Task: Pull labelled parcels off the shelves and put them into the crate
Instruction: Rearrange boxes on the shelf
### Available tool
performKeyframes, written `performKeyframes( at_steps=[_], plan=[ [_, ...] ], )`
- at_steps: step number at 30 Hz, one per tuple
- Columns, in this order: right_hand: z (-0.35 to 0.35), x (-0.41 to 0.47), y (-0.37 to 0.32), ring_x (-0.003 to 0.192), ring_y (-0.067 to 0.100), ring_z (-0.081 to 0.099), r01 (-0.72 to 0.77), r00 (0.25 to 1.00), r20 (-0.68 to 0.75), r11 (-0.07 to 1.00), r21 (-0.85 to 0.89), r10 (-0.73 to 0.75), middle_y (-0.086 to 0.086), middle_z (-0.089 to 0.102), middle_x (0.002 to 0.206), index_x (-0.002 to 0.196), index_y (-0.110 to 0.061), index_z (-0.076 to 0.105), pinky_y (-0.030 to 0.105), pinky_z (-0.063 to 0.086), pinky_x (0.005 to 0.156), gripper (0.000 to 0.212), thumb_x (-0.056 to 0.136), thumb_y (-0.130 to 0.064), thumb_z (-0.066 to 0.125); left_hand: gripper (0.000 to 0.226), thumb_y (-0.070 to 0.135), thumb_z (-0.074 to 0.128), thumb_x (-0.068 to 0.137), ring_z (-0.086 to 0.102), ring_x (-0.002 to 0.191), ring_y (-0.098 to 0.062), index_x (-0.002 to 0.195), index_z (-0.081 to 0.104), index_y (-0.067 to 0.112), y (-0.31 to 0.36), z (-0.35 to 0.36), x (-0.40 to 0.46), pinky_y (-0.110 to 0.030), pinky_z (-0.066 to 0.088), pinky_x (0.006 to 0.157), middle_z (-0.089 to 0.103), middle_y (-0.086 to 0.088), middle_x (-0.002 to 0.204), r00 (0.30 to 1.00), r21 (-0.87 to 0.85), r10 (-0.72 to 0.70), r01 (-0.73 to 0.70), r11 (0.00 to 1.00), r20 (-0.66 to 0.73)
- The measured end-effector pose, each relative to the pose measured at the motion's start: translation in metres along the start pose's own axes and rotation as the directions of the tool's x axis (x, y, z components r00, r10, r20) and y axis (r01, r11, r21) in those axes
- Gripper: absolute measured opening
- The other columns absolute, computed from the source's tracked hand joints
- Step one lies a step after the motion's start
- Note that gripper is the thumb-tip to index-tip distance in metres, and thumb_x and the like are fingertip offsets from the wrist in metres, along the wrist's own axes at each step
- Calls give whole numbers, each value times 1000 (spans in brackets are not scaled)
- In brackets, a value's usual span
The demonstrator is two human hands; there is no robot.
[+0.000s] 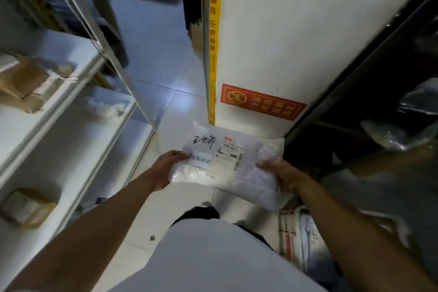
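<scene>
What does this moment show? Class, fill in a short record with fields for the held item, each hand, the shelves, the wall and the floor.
held item: white plastic parcel with a printed shipping label and handwriting, held flat in front of the body
left hand: left hand grips the parcel's left edge
right hand: right hand grips the parcel's right side
shelves: white shelf unit on the left holding brown parcels; dark shelf on the right with bagged items
wall: red sign and a yellow strip
floor: pale tiles
crate: not clearly in view
</scene>
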State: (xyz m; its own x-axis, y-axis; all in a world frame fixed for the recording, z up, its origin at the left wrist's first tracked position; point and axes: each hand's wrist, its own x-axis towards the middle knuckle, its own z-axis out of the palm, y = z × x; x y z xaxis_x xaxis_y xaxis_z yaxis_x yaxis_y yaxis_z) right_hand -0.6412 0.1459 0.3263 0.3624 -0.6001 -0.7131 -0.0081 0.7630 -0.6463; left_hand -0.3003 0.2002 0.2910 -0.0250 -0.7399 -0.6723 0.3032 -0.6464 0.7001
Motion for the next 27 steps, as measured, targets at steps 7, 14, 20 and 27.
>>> performKeyframes(
  at_steps=[7, 14, 20, 27],
  plan=[
    [-70, -38, 52, 111, 29, 69, 118, 961, -271, 975, 190, -64, 22, 65, 130, 131, -5, 60, 40, 59, 88, 56, 80, -15, 81, 76, 40, 92, 59, 69, 107, -38, 120, 66, 4, 35, 85, 68, -52, 52, 98, 73, -17, 113, 955, 449, -172, 47, 892, 242],
    [-94, -99, 107, 96, 38, 66, 567, 648, -762, 673, 474, -9, 1, 75, 113, 139, -11, 56, 49, 59, 77, 44, 98, -26, 66, 60, 33, 89, 66, 72, 99, -35, 119, 68, 14, 26, 218, 105, -48, 59, 84, 75, -14, 111, 805, 690, -362, -80, 719, 471],
    [-147, -143, 154, 87, 27, 75, 215, 763, -593, 765, 607, 256, 15, 76, 99, 115, -5, 71, 34, 61, 73, 56, 65, -17, 94, 69, 29, 90, 69, 67, 110, -41, 129, 62, 8, 0, 330, 127, -57, 55, 93, 70, -19, 120, 664, 783, -510, -191, 591, 547],
    [-227, -160, 194, 119, 29, 58, 261, 649, -660, 704, 661, 379, 8, 67, 123, 122, -10, 67, 40, 49, 100, 111, 22, -43, 102, 46, 12, 74, 86, 68, 110, -39, 129, 62, 9, -42, 444, 145, -55, 57, 91, 71, -18, 118, 589, 832, -600, -277, 480, 542]
  ],
)
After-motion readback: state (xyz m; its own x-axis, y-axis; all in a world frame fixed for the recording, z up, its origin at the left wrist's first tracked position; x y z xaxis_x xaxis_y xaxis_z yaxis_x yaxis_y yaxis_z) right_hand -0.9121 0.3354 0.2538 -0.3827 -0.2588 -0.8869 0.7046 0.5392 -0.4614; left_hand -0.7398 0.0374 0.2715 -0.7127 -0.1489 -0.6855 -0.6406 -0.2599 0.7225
